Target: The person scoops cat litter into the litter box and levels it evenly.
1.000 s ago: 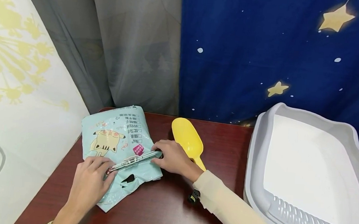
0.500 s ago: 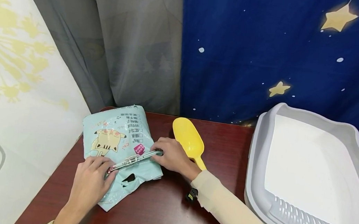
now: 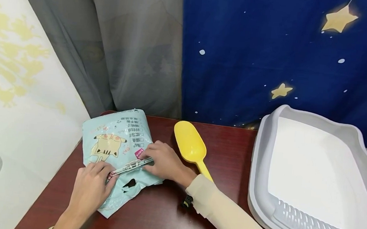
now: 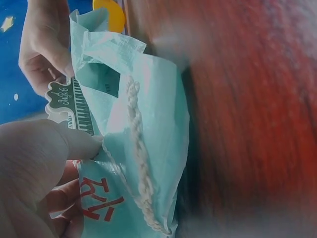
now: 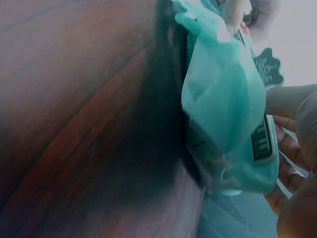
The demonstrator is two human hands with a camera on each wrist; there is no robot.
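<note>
A pale turquoise plastic bag (image 3: 110, 118) with a cartoon cat print lies on the table at left, its top end toward me. Across the bag, below that cat, stands a bag clip (image 3: 132, 165) patterned with piano keys; its dark plate (image 4: 61, 96) reads "Music" in the left wrist view. My left hand (image 3: 90, 186) pinches the clip and bag at the left end, thumb on the near side. My right hand (image 3: 165, 161) grips the clip toward its right end, covering that part. A die-cut handle hole and a twisted white strip (image 4: 138, 148) show on the near flap.
A yellow scoop (image 3: 189, 141) lies right of the bag, its handle partly behind my right forearm. At far right stands a grey litter tray (image 3: 264, 162) with a white inside. Grey and blue curtains hang behind the dark red table (image 3: 229, 149); a white wall borders the left.
My right hand has shifted left along the clip, toward my left hand. The left hand keeps its hold at the left end. The scoop and tray have stayed put.
</note>
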